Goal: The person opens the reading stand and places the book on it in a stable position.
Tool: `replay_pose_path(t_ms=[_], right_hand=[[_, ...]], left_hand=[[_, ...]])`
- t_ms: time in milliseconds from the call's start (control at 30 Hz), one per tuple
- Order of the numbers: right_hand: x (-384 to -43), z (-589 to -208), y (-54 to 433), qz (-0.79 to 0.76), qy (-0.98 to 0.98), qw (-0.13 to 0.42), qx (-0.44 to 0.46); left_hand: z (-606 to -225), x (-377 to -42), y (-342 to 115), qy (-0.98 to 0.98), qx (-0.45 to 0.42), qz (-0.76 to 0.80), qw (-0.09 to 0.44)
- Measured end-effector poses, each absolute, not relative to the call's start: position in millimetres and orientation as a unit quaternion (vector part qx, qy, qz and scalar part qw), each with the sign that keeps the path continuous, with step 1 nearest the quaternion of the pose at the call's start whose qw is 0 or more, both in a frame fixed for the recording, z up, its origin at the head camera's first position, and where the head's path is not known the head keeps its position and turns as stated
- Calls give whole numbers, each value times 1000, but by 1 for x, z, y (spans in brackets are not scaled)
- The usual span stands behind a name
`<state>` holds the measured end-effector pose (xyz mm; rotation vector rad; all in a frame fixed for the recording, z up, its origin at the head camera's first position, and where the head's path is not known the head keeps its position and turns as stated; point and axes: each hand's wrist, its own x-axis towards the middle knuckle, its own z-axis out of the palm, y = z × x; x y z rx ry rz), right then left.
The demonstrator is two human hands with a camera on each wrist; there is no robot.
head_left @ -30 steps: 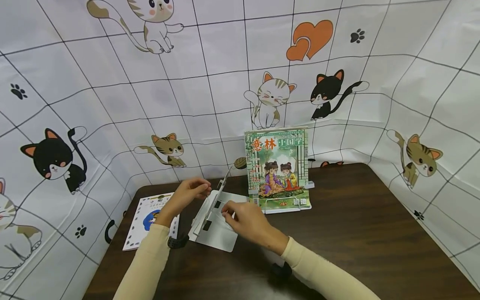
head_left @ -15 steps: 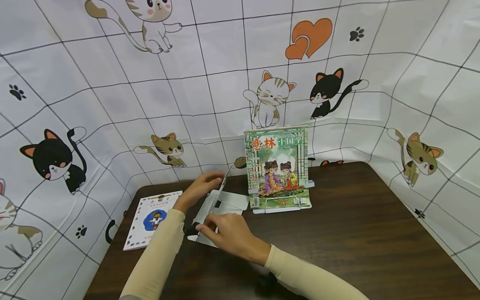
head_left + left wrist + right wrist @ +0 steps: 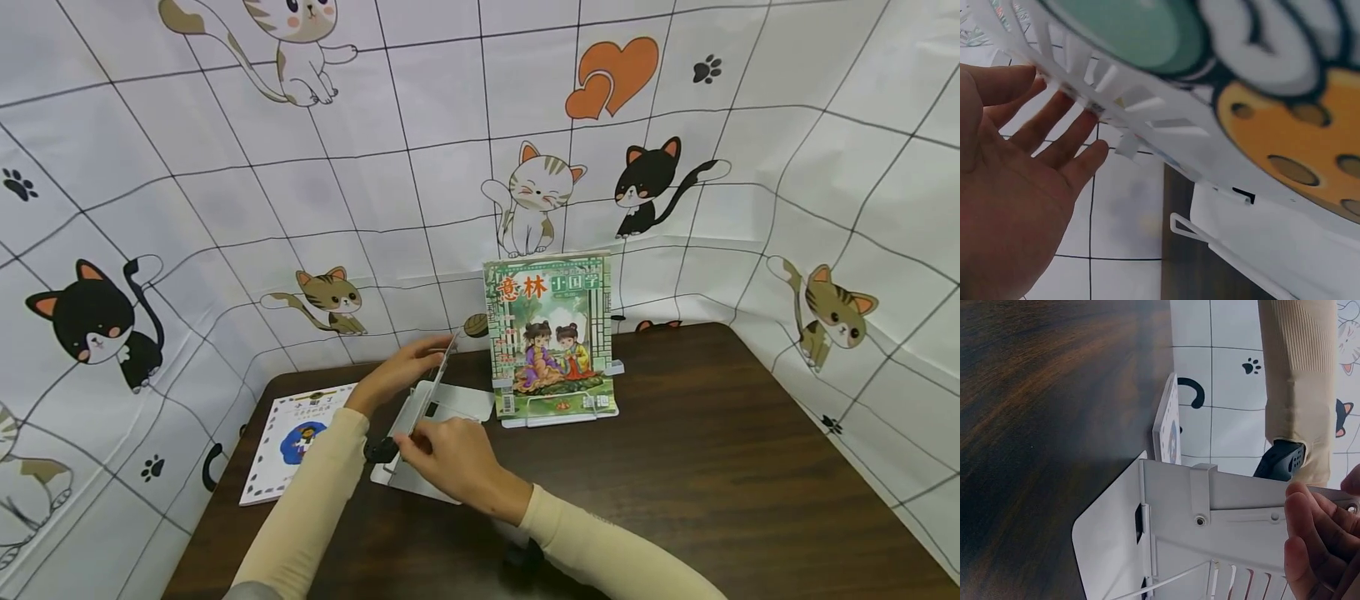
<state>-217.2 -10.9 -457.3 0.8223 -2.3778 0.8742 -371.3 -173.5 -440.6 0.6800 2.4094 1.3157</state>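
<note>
A white metal folding book stand point(image 3: 467, 402) stands on the table, its slotted panel point(image 3: 1247, 534) tilted up from the flat base. A cartoon print point(image 3: 1297, 144) covers one face of the panel. At the panel's far end is my left hand point(image 3: 397, 377); its loosely extended fingers point(image 3: 1079, 165) touch the edge. My right hand point(image 3: 455, 464) pinches the near end of that panel, thumb on one side and curled fingers point(image 3: 1300, 515) on the other. A wire arm point(image 3: 1179, 575) sticks out from the stand.
Behind, to the right, a green magazine point(image 3: 558, 333) leans upright on another white stand. A white booklet point(image 3: 258, 467) with a blue picture lies flat at the left, partly behind my left sleeve. A cat-print sheet point(image 3: 420, 167) encloses the dark wood table point(image 3: 712, 467).
Both hands were apart from the panel a second ago. The left has moved right and up to its far edge, the right down and left to its near edge. Since then, little differs.
</note>
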Motion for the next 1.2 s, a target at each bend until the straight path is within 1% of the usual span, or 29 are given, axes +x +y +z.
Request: replay_pose_path(t_ms=[233,433,600,733,833,967,1200], right_hand=[[-215,-455,-9,318,-869,221,308],[-217,-452,-3,327,-867,216,306],[-222,-454,5,347,-868,189,301],[-228,-455,14,364,-864,189,293],[-235,-455,22,362,-870,195,273],[-245,-454,31,360,-880,189,246],[-266,-452,46,358,-890,195,203]], left_hand=[[-443,-371,-181,841,236,463,153],[-443,-371,-192,837,227,484,121],[-448,-369,-203,843,209,486,93],[-453,-367,-211,851,186,487,63],[-456,-366,-216,856,168,488,34],[-462,-365,-219,862,138,487,-5],[-470,-362,-221,861,70,499,-68]])
